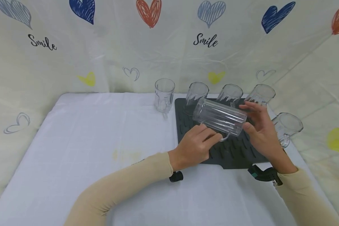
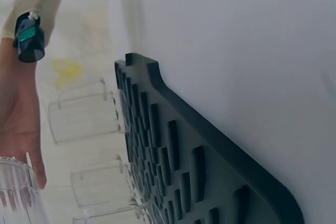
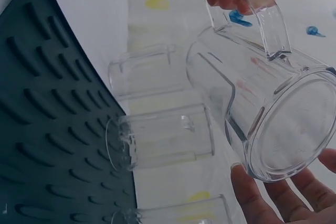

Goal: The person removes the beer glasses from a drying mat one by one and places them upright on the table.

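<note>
Left hand (image 1: 196, 144) grips 1 tilted clear mug (image 1: 220, 116) by its handle (image 1: 225, 137) over a mat (image 1: 231, 153); right hand (image 1: 260, 128), fingers loosely spread, is beside the base.

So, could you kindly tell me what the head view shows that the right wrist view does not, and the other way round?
Only the head view shows the "Smile" lettering, the beige sleeves and all five standing mugs; the right wrist view catches just three. Only the right wrist view shows the round end of the held mug turned toward the camera. Both share that mug, the dark ridged mat, the right hand and the left hand gripping the handle.
</note>
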The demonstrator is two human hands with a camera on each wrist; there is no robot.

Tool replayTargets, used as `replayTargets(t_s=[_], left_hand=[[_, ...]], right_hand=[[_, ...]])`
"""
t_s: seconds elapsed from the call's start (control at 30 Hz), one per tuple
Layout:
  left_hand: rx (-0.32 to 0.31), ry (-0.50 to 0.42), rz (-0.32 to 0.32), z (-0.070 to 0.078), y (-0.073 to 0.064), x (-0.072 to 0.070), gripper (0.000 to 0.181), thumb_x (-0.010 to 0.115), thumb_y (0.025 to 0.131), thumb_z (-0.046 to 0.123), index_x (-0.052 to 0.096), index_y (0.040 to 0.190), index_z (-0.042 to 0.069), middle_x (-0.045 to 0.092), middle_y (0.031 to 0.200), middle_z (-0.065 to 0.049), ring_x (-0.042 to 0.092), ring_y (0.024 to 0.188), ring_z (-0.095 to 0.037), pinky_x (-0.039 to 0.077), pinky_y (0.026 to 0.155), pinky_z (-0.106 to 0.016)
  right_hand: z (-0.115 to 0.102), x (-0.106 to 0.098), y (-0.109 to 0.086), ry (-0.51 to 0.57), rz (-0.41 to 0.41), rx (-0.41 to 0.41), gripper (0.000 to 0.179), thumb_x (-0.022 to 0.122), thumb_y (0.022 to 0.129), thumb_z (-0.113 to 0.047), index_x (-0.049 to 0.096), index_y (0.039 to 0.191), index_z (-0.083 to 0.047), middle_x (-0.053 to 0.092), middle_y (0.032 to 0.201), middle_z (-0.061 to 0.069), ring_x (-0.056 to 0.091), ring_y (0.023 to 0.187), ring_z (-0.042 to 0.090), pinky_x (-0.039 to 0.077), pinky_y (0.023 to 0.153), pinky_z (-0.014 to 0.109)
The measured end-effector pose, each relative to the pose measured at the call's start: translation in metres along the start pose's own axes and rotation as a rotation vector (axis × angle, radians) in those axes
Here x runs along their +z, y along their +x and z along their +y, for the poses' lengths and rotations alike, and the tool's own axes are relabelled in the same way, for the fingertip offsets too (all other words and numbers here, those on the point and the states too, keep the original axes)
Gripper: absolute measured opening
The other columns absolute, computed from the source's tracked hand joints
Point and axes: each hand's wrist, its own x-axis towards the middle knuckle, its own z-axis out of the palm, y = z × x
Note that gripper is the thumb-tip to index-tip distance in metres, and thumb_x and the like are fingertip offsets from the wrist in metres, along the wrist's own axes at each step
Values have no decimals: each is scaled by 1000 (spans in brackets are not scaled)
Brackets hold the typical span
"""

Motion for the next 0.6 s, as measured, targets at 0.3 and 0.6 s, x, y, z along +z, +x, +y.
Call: replayTargets(t_s=[0.3,0.6], left_hand=[[4,36,-43,-3,-4,-2,23,58,97,5,77,108,14,72,97,4,57,87,-12,48,76,-19],[27,60,-79,-4,-9,-3,25,57,96,4,76,109,15,71,97,5,58,87,-12,47,74,-20]], right_hand=[[10,11,-5,26,1,55,63,62,91,15,45,148,-6,52,139,-11,57,118,3,51,93,3],[20,19,-8,171,-20,51,76,69,82,24,44,148,-3,51,141,-6,56,120,6,52,99,7]])
